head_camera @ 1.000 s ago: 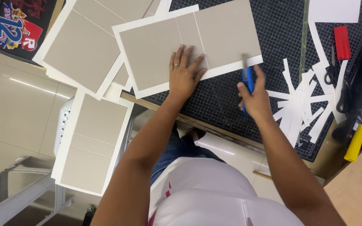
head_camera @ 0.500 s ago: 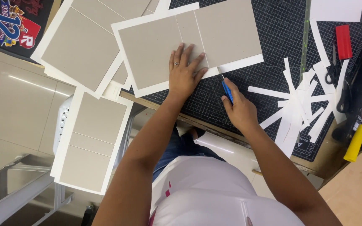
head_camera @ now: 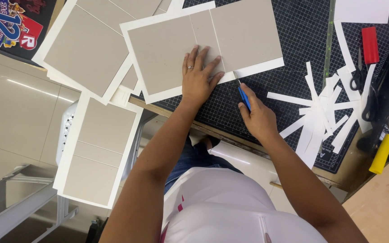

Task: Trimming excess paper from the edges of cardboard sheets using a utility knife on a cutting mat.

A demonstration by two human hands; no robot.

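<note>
Left hand pressed flat, fingers spread, on the grey board sheet; right hand grips blue craft knife at its lower edge.

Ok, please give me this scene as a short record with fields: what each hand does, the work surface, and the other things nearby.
left hand: flat on the grey board sheet, pressing it down
right hand: grips a blue craft knife, blade tip at the sheet's white border
surface: black cutting mat with grid
offcuts: white paper strips right of the knife
other tools: scissors, red block, yellow-handled tool
</note>
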